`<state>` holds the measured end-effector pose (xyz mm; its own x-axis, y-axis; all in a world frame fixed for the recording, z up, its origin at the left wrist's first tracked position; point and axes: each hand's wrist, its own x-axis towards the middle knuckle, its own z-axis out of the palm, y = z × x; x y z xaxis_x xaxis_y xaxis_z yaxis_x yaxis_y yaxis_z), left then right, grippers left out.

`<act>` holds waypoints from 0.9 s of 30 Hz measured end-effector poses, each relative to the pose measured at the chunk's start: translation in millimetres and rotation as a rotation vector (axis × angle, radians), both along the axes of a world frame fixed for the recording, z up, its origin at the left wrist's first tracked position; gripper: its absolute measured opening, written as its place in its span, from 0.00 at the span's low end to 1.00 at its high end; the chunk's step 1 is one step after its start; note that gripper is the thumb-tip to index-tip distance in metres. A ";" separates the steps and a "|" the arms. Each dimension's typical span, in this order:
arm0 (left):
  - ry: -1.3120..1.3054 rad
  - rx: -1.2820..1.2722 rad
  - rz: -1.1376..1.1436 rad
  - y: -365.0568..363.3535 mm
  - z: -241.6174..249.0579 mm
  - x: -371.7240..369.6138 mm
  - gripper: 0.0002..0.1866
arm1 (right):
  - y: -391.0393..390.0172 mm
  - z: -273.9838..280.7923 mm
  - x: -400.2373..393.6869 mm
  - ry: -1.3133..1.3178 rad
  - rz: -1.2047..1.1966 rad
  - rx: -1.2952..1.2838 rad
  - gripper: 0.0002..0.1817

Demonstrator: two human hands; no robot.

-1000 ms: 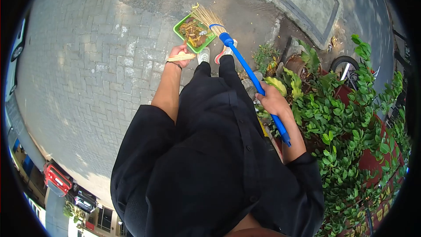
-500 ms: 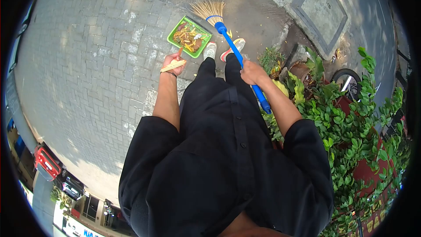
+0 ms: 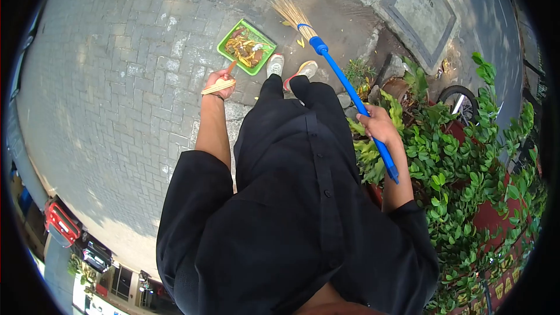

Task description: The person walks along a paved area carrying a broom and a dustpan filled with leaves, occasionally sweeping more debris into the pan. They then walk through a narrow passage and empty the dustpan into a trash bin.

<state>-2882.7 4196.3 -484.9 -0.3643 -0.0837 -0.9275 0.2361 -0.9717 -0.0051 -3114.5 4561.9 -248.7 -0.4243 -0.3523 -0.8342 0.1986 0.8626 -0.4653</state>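
The right hand (image 3: 378, 123) grips a blue plastic broom (image 3: 344, 81) with straw bristles; the left hand (image 3: 220, 81) holds the green dustpan (image 3: 247, 46) handle.

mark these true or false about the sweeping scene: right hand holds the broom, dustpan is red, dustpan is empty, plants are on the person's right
1. The right hand grips the broom by its blue handle. True.
2. The dustpan is red. False: it is green.
3. The dustpan is empty. False: leaves and litter lie in it.
4. The plants stand on the person's right. True.
5. The left hand holds the dustpan's handle. True.
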 end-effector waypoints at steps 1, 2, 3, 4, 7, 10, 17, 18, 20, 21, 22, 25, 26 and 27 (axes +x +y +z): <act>0.007 0.006 -0.019 1.1 -1.6 4.2 0.03 | 9.4 -4.5 -10.2 0.043 -0.039 0.018 0.14; 0.013 0.010 -0.035 1.9 -2.6 7.9 0.04 | 17.5 -10.5 -22.9 0.085 -0.075 0.035 0.12; 0.029 0.009 -0.039 3.4 1.0 9.4 0.04 | 26.4 -21.0 -39.7 0.123 -0.072 0.062 0.09; 0.042 0.006 -0.040 5.0 6.0 11.7 0.05 | 40.2 -40.8 -57.6 0.190 -0.082 0.077 0.09; 0.064 0.011 -0.080 4.0 10.0 16.6 0.05 | 61.1 -92.7 -115.7 0.359 0.009 0.195 0.12; 0.056 0.053 -0.110 1.2 11.6 21.1 0.05 | 69.2 -154.0 -154.5 0.456 0.059 0.338 0.15; -0.047 0.114 -0.143 10.5 23.1 15.0 0.07 | 65.5 -189.9 -44.0 0.373 -0.032 0.207 0.17; -0.058 0.104 -0.146 13.5 22.3 16.8 0.07 | 48.7 -155.0 -14.3 0.228 -0.004 0.244 0.17; -0.074 0.079 -0.158 17.2 16.7 14.3 0.07 | 30.9 -117.2 41.2 0.114 -0.102 0.159 0.14; -0.134 0.073 -0.137 17.9 12.1 11.7 0.08 | 25.3 -104.2 62.0 0.063 -0.105 0.117 0.14; -0.121 0.083 -0.138 13.8 5.8 9.6 0.08 | 20.9 -91.8 79.9 0.030 -0.104 0.107 0.14; 0.019 0.114 -0.139 8.3 -16.0 30.6 0.05 | 14.0 -63.3 114.7 -0.098 -0.068 0.014 0.12; 0.032 0.104 -0.142 4.7 -22.9 34.9 0.05 | 14.4 -58.4 117.5 -0.137 -0.070 -0.009 0.11; 0.045 0.094 -0.140 2.3 -32.9 41.2 0.05 | 15.5 -52.8 117.9 -0.176 -0.066 -0.031 0.10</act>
